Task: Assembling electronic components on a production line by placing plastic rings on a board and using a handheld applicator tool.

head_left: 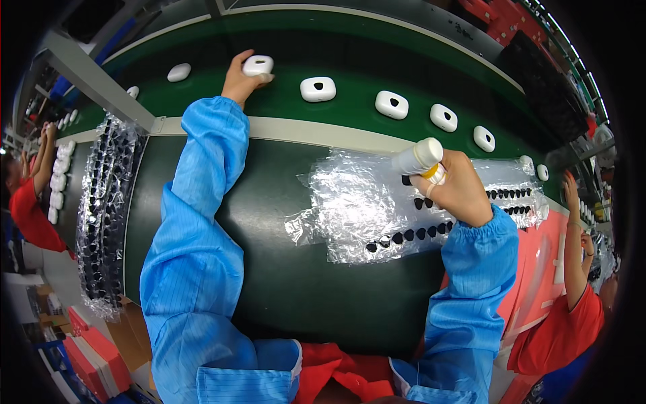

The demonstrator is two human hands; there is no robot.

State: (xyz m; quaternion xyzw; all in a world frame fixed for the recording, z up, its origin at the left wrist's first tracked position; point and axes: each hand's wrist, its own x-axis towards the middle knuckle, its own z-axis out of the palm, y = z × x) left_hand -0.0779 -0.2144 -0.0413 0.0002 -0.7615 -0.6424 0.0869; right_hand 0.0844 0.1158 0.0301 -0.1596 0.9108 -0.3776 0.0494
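At the far side, my left hand (239, 82) closes thumb and fingers around a white rounded case (258, 65) with a dark opening on its top, on the green conveyor belt (282, 30). My right hand (464, 187) grips a white cylindrical bottle-like object (417, 156) with a yellow ring (435, 174) beside the palm; its exact kind is unclear. Beneath that hand lies a clear plastic sheet (363, 195) carrying rows of small black rounded pieces (409, 235). Part of the sheet is hidden by my right hand and sleeve.
More white cases, such as one with a black mark (317, 89), sit spaced along the belt. Bagged black strips (104, 209) lie at left by a metal post (101, 81). Co-workers in red sleeves (562, 330) work at both sides. A pink-red surface (531, 269) is at right.
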